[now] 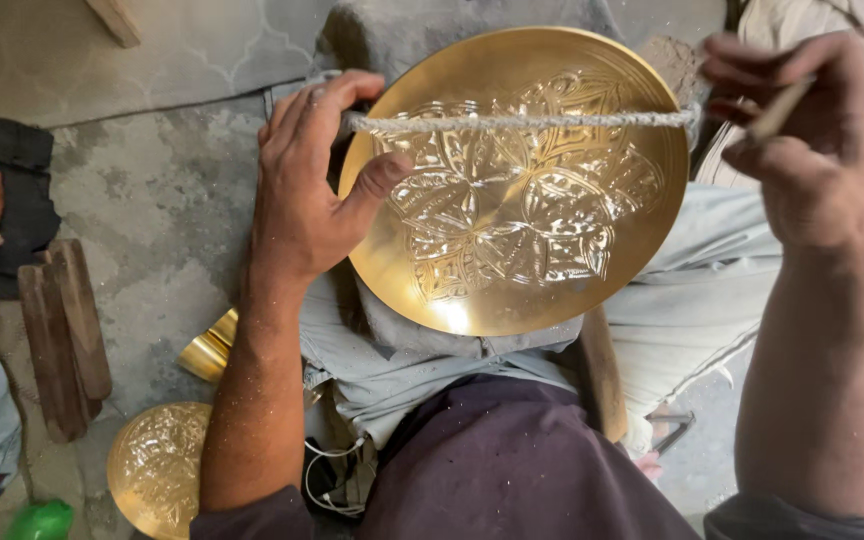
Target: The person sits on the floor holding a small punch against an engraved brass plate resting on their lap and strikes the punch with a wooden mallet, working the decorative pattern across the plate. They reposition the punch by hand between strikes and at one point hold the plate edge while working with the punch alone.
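**Brass plate on lap, clutter on the left**

Left hand (302,190) gripped the engraved brass plate (512,180) by its left rim, plate resting on the lap. Right hand (812,140) clenched a thin stick (780,112). Twisted cord (522,121) crossed the plate's far part. Near left: second engraved plate (157,465), brass cup (210,347), wooden blocks (62,335), green bottle (42,520).
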Demonstrator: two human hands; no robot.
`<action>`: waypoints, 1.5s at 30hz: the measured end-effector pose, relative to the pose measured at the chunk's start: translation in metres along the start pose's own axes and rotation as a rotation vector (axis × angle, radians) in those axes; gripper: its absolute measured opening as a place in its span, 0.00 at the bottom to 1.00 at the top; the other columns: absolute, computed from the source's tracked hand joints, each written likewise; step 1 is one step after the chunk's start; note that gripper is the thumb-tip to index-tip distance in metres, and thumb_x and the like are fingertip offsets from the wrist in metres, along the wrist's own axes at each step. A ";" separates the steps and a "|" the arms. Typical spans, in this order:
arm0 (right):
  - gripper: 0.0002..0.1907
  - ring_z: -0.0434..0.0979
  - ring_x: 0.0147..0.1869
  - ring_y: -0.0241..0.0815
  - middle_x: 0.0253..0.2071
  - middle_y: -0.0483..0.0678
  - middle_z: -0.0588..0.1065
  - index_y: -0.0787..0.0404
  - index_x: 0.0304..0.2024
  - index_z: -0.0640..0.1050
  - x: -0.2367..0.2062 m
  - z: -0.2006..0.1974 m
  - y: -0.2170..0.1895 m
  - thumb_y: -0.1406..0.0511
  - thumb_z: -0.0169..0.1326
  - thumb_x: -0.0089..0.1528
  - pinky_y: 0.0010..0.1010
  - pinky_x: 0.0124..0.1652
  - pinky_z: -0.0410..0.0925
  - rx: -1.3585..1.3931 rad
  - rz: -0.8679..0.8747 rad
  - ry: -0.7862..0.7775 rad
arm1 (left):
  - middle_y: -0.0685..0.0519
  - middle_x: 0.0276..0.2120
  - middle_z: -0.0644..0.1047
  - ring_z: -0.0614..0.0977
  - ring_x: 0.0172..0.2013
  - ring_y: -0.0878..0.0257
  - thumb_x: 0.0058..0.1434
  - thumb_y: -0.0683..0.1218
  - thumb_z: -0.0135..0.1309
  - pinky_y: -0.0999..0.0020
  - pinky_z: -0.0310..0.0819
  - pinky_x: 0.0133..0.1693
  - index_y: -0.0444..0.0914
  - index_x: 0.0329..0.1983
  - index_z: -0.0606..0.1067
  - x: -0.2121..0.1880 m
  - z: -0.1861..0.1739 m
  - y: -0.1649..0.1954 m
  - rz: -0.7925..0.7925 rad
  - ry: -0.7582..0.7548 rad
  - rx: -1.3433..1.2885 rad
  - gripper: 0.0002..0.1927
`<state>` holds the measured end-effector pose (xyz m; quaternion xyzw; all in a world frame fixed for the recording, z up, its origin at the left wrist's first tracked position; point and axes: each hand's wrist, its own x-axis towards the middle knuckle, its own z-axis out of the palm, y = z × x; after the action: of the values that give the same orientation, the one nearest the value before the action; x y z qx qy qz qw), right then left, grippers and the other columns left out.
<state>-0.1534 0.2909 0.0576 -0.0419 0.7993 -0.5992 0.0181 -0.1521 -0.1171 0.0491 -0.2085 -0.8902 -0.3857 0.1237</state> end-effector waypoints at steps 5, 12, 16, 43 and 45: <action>0.18 0.77 0.52 0.46 0.51 0.56 0.74 0.67 0.54 0.73 -0.060 -0.024 0.030 0.57 0.50 0.77 0.32 0.54 0.71 0.087 -0.104 0.301 | 0.45 0.63 0.72 0.74 0.66 0.55 0.80 0.55 0.56 0.59 0.71 0.66 0.35 0.66 0.69 -0.023 0.004 0.022 -0.081 0.172 0.061 0.22; 0.13 0.72 0.32 0.40 0.36 0.53 0.71 0.70 0.45 0.72 -0.145 0.027 0.019 0.64 0.45 0.73 0.31 0.31 0.70 0.232 0.072 0.345 | 0.40 0.59 0.69 0.72 0.52 0.54 0.77 0.44 0.56 0.60 0.71 0.54 0.30 0.59 0.68 -0.098 0.038 0.068 -0.269 0.402 0.224 0.16; 0.13 0.81 0.42 0.40 0.41 0.53 0.76 0.68 0.53 0.66 -0.153 0.084 0.015 0.75 0.45 0.66 0.29 0.40 0.78 0.168 0.177 0.188 | 0.48 0.41 0.70 0.72 0.35 0.60 0.68 0.47 0.55 0.65 0.69 0.36 0.29 0.56 0.61 -0.126 0.062 0.077 -0.722 0.365 -0.271 0.23; 0.09 0.83 0.42 0.38 0.41 0.48 0.81 0.63 0.44 0.81 -0.129 0.151 -0.009 0.68 0.60 0.61 0.27 0.42 0.75 -0.250 0.107 -0.051 | 0.36 0.58 0.72 0.77 0.55 0.44 0.81 0.45 0.40 0.53 0.71 0.54 0.28 0.68 0.63 -0.149 0.100 0.044 -0.430 0.266 0.052 0.19; 0.08 0.82 0.45 0.38 0.44 0.49 0.81 0.62 0.44 0.80 -0.129 0.153 -0.004 0.68 0.59 0.62 0.28 0.44 0.76 -0.265 0.035 -0.060 | 0.37 0.54 0.74 0.79 0.52 0.44 0.80 0.44 0.40 0.53 0.72 0.53 0.26 0.67 0.63 -0.154 0.106 0.042 -0.451 0.297 0.030 0.19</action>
<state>-0.0130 0.1549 0.0158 -0.0480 0.8711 -0.4866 0.0466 -0.0030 -0.0557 -0.0542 0.0557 -0.8917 -0.4169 0.1672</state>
